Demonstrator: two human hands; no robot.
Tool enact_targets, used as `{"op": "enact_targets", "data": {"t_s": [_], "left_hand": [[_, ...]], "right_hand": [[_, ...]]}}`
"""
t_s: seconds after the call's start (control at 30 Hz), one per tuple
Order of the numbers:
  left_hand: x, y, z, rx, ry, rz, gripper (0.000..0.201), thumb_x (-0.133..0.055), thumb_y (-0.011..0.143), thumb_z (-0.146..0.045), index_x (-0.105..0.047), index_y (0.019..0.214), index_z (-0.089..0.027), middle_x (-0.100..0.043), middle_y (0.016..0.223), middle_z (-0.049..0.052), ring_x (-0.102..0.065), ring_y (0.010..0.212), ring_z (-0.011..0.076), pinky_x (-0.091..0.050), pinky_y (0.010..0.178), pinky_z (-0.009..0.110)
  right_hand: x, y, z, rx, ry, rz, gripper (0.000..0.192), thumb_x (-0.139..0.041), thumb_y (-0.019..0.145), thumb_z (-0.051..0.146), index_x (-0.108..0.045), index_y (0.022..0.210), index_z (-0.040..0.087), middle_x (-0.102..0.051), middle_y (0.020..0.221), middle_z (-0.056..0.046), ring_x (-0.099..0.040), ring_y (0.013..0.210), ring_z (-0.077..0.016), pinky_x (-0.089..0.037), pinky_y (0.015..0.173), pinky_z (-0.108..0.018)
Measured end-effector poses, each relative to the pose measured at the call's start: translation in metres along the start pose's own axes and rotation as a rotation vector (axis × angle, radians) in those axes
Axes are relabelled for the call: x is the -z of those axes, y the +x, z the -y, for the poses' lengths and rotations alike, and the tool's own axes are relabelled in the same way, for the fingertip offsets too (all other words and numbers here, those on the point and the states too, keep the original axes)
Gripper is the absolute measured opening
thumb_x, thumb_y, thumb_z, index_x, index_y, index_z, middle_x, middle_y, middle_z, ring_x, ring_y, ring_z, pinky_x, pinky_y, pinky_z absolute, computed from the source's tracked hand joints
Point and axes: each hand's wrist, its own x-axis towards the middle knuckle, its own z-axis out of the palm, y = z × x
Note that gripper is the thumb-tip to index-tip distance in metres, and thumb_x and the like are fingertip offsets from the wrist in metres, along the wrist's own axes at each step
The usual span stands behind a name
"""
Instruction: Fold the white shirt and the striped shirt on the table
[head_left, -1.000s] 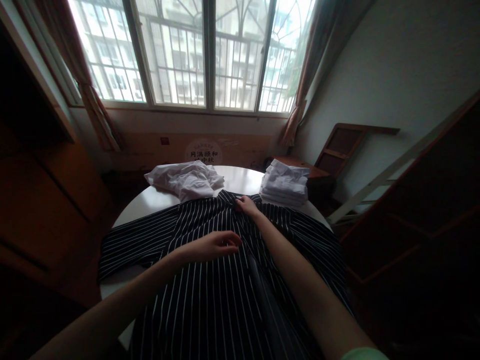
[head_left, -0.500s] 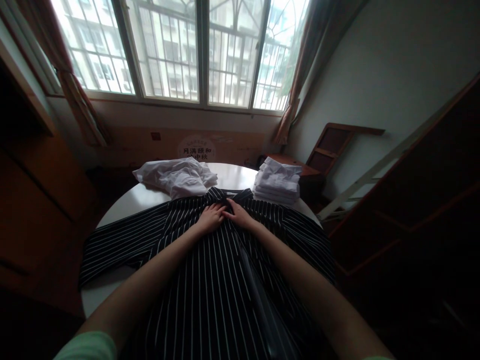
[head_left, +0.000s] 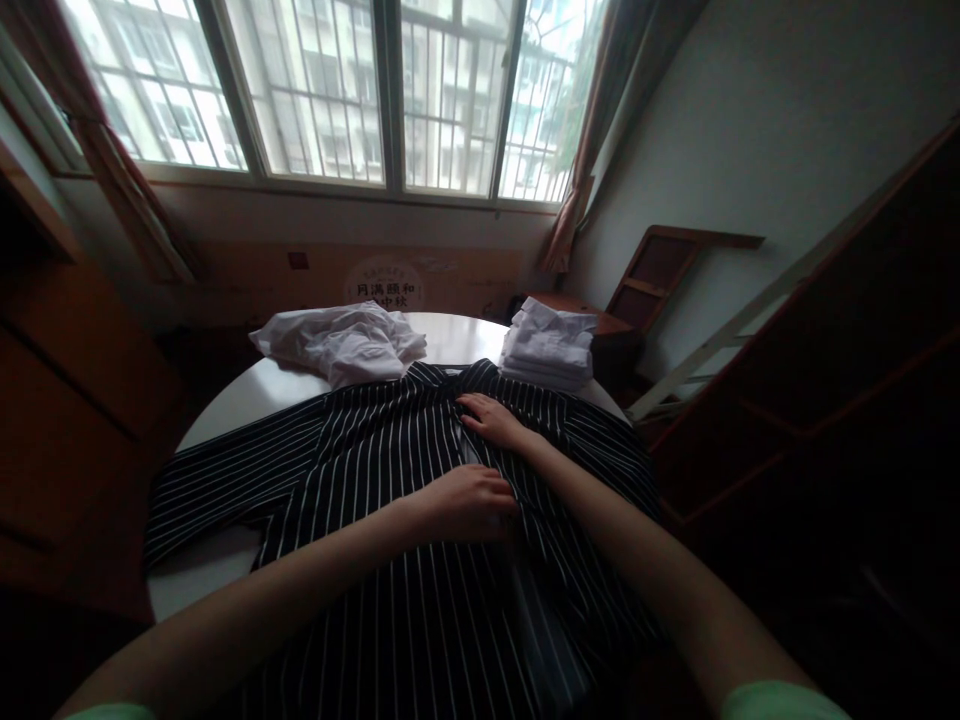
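A black shirt with white stripes [head_left: 360, 460] lies spread over a round white table [head_left: 232, 395], its collar away from me and its front unfastened. My left hand [head_left: 472, 500] is closed with curled fingers on the front edge, around mid-chest; its fingertips are partly hidden. Just below the collar, my right hand [head_left: 491, 418] rests on the other side of the opening with its fingers stretched out flat on the cloth. One sleeve reaches out to the left, and the other drapes down the right side.
At the back left of the table lies a crumpled white garment [head_left: 337, 340]. Folded white clothes [head_left: 547, 345] are stacked at the back right. Behind stand a barred window [head_left: 390, 100], a wooden chair [head_left: 660, 270] and a pale ladder-like frame [head_left: 720, 350].
My left hand has left the collar area and come toward me and right, down the shirt's front edge. The right hand stays near the collar. The view has tilted slightly.
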Motion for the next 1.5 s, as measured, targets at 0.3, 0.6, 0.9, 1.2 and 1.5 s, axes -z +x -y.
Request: {"op": "enact_targets", "data": {"t_s": [0.3,0.6,0.9,1.2,1.5], "left_hand": [[-0.026,0.027,-0.061,-0.22,0.039,0.011,0.026,-0.048,0.082,-0.033,-0.053,0.104,-0.021,-0.054,0.099,0.005,-0.049,0.087,0.0154,-0.042,0.062,0.027],[-0.027,0.047,-0.071,-0.301,0.188,-0.046,0.009,-0.045,0.083,-0.019,-0.054,0.084,-0.017,-0.051,0.082,0.003,-0.049,0.072,0.0125,-0.039,0.051,0.024],[0.022,0.012,-0.064,-0.231,0.163,-0.365,0.018,-0.036,0.087,-0.02,-0.054,0.09,-0.017,-0.06,0.08,0.001,-0.05,0.059,0.0072,-0.037,0.045,0.021],[0.017,-0.029,-0.086,-0.219,-0.041,-0.173,0.016,-0.034,0.086,-0.017,-0.049,0.08,-0.014,-0.061,0.071,0.001,-0.051,0.054,0.008,-0.04,0.044,0.021],[0.023,-0.067,-0.05,0.211,0.098,-0.221,0.018,-0.037,0.08,-0.016,-0.049,0.094,-0.015,-0.06,0.093,0.007,-0.056,0.078,0.0144,-0.048,0.066,0.029]], "right_hand": [[0.001,0.0,0.0,-0.029,-0.033,0.03,0.04,-0.043,0.083,0.032,-0.048,0.12,0.018,-0.047,0.127,-0.008,-0.038,0.121,-0.0191,-0.028,0.101,-0.037],[0.001,0.0,0.0,-0.027,-0.04,0.033,0.039,-0.043,0.083,0.031,-0.048,0.119,0.017,-0.047,0.128,-0.009,-0.038,0.121,-0.0191,-0.029,0.101,-0.036],[0.001,-0.001,0.001,-0.031,-0.041,0.021,0.039,-0.043,0.083,0.031,-0.049,0.119,0.018,-0.048,0.127,-0.008,-0.038,0.121,-0.0197,-0.027,0.102,-0.036],[0.001,0.0,0.001,-0.028,-0.035,0.039,0.039,-0.042,0.084,0.032,-0.048,0.12,0.017,-0.046,0.128,-0.008,-0.037,0.121,-0.0201,-0.028,0.101,-0.037],[0.003,-0.001,0.004,-0.038,-0.069,0.043,0.04,-0.041,0.084,0.032,-0.048,0.12,0.016,-0.046,0.128,-0.009,-0.037,0.121,-0.0199,-0.027,0.101,-0.036]]}}
